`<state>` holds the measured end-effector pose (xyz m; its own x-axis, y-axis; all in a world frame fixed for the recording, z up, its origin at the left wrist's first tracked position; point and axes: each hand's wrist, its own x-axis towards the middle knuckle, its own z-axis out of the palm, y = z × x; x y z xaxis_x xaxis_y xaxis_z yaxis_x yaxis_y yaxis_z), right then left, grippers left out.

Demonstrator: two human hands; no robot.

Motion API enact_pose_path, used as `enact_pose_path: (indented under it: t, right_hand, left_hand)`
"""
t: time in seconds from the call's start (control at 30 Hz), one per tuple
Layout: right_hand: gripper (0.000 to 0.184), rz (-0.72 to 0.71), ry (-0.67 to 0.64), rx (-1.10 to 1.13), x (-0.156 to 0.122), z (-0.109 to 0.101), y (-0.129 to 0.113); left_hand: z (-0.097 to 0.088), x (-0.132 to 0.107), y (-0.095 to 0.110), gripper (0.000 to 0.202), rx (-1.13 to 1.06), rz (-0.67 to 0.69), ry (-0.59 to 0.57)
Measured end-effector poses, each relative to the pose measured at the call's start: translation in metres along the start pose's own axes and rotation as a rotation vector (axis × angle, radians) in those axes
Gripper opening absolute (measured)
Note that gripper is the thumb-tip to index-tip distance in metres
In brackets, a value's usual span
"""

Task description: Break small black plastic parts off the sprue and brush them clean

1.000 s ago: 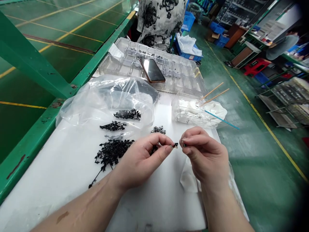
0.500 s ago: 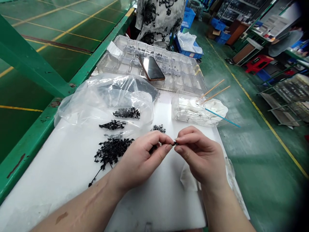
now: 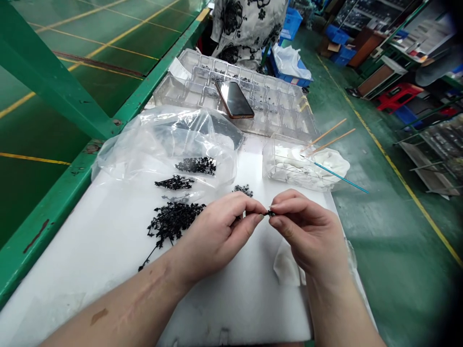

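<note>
Between my two hands a small black part (image 3: 268,213) is pinched by the fingertips. My left hand (image 3: 224,229) closes thumb and forefinger on its left end. Thumb and forefinger of my right hand (image 3: 307,229) grip its right end. To the left lies a pile of thin black branched parts (image 3: 173,219) on the white tabletop (image 3: 231,299). Two smaller bunches sit behind it, one of them a black bunch (image 3: 175,182) nearer the pile. Just beyond my fingers is a cluster of small round grey-black pieces (image 3: 243,190). My fingers hide most of the held part.
A clear plastic bag (image 3: 144,140) covers the back left. Behind it, a phone (image 3: 235,99) lies on a clear compartment tray (image 3: 282,103). A clear box (image 3: 269,166) holds white cloth, two wooden sticks and a blue brush (image 3: 343,180). A person in patterned clothing (image 3: 249,29) is beyond.
The whole view has shifted slightly, so the scene appears a little further right. Both hands keep their pinch on the black part, which shows slightly more between the fingertips.
</note>
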<state>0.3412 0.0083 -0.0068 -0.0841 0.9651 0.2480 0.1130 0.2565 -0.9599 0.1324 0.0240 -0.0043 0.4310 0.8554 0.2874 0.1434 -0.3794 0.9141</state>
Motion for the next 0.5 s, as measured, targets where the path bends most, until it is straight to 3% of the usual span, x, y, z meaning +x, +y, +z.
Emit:
enact_pose_path:
  t: [0.5]
  right_hand:
    - [0.024, -0.108, 0.017, -0.148, -0.003, 0.001, -0.0018]
  left_hand:
    - [0.0018, 0.0014, 0.0004, 0.013, 0.011, -0.02, 0.01]
